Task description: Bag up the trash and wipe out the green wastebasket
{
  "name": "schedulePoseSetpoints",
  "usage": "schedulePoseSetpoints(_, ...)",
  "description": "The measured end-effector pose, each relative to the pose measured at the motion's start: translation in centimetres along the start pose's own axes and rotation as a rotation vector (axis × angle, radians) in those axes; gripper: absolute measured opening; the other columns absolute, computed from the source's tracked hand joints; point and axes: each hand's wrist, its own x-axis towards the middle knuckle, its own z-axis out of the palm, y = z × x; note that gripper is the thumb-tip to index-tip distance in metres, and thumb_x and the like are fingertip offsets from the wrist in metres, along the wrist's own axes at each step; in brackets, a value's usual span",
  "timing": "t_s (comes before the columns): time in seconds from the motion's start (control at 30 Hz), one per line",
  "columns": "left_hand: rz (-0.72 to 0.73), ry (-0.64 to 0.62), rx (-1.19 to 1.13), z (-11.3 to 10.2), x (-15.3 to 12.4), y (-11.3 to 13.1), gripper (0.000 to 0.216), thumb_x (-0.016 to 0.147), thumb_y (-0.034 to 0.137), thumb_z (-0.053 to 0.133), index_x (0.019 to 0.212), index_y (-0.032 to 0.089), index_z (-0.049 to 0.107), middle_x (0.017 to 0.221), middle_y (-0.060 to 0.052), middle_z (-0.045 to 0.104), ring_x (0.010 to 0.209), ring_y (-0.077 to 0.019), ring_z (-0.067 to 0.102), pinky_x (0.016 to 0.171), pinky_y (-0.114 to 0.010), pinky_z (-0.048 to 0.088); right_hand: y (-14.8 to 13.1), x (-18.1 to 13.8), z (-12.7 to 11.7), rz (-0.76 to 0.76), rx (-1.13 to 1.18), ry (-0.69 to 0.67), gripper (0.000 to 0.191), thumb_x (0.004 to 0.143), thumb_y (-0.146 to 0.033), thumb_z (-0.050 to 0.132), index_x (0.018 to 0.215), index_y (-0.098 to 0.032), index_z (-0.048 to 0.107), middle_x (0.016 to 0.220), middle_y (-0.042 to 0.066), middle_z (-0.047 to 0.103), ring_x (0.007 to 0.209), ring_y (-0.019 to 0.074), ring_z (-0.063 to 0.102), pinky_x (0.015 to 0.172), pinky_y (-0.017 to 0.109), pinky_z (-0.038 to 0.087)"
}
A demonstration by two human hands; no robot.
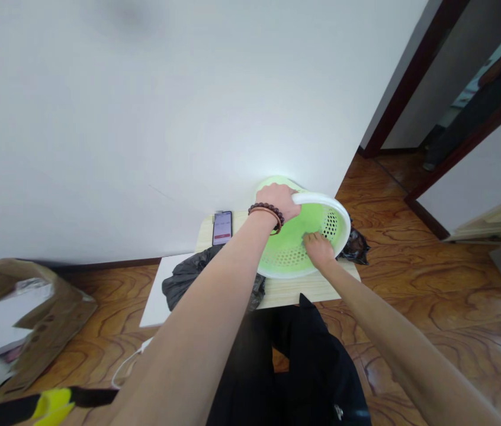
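A light green plastic basket (288,228) with round holes and a white rim stands tilted on a small pale wooden table (279,294), its opening turned toward me. My left hand (279,198), with a beaded bracelet at the wrist, is wrapped round the white rim at the top left. Inside the basket, my right hand (319,248) is closed, its fingers against the green inner wall near the holes. A bit of something greyish shows at those fingertips, too small to name. Black plastic bags (188,275) lie under my left forearm and beside the basket.
A phone (222,228) with a lit screen lies on the table by the white wall (166,118). An open cardboard box (55,319) is on the wooden floor at left. A yellow-and-black object (53,405) is at lower left. A doorway opens at right, with a person partly visible beyond.
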Motion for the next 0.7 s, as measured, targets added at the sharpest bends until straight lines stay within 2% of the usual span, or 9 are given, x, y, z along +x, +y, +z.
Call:
schedulePoseSetpoints(0.1,-0.004,0.008,0.0,0.0,0.0,0.0,0.043,0.072,0.039,0.045,0.111,0.032,0.063,0.09,-0.007,0.067,0.082,-0.0243,0.061,0.072,-0.034,0.046,-4.0,-0.9,2.2,0.142,0.165,-0.024,0.029,0.084,-0.004,0.035,0.099,-0.013,0.059,0.094,0.013,0.061,0.094,0.022,0.051,0.077,0.03,0.037)
schedulePoseSetpoints(0.17,0.003,0.005,0.0,-0.1,-0.1,-0.2,0.042,0.072,0.039,0.045,0.11,0.034,0.063,0.091,-0.006,0.067,0.083,-0.024,0.061,0.072,-0.034,0.046,-6.0,-1.3,2.8,0.122,0.271,-0.023,0.029,0.084,-0.003,0.037,0.099,-0.016,0.059,0.095,0.01,0.062,0.096,0.0192,0.051,0.08,0.028,0.037)
schedulePoseSetpoints(0.27,-0.003,-0.004,-0.002,-0.3,-0.3,-0.5,0.042,0.073,0.038,0.046,0.112,0.036,0.061,0.093,-0.004,0.066,0.086,-0.0233,0.06,0.074,-0.033,0.045,-7.1,-1.3,2.7,0.077,0.296,-0.039,0.028,0.084,-0.005,0.038,0.1,-0.017,0.058,0.097,0.009,0.061,0.098,0.0187,0.051,0.08,0.028,0.038)
schedulePoseSetpoints(0.4,-0.018,-0.016,-0.016,-0.3,-0.3,-0.2,0.042,0.073,0.039,0.046,0.113,0.034,0.061,0.093,-0.005,0.066,0.088,-0.0239,0.06,0.076,-0.033,0.045,-6.6,-0.9,1.9,0.043,0.196,-0.067,0.028,0.083,-0.006,0.039,0.1,-0.017,0.058,0.101,0.012,0.059,0.098,0.0216,0.052,0.075,0.03,0.041)
schedulePoseSetpoints(0.5,-0.011,-0.002,-0.015,-0.2,-0.1,0.1,0.042,0.073,0.039,0.046,0.111,0.031,0.063,0.091,-0.006,0.066,0.086,-0.0244,0.06,0.074,-0.034,0.045,-5.6,-0.4,1.3,0.072,0.245,-0.095,0.026,0.081,-0.005,0.041,0.097,-0.017,0.059,0.099,0.012,0.06,0.093,0.0202,0.055,0.073,0.029,0.041)
schedulePoseSetpoints(0.7,0.003,-0.015,-0.005,-0.2,0.0,-0.3,0.043,0.072,0.036,0.047,0.112,0.034,0.061,0.094,-0.005,0.066,0.088,-0.0239,0.059,0.076,-0.033,0.044,-2.4,1.5,-0.5,0.269,0.823,-0.044,0.018,0.073,-0.018,0.053,0.091,-0.016,0.059,0.084,0.004,0.065,0.074,0.015,0.059,0.065,0.024,0.044)
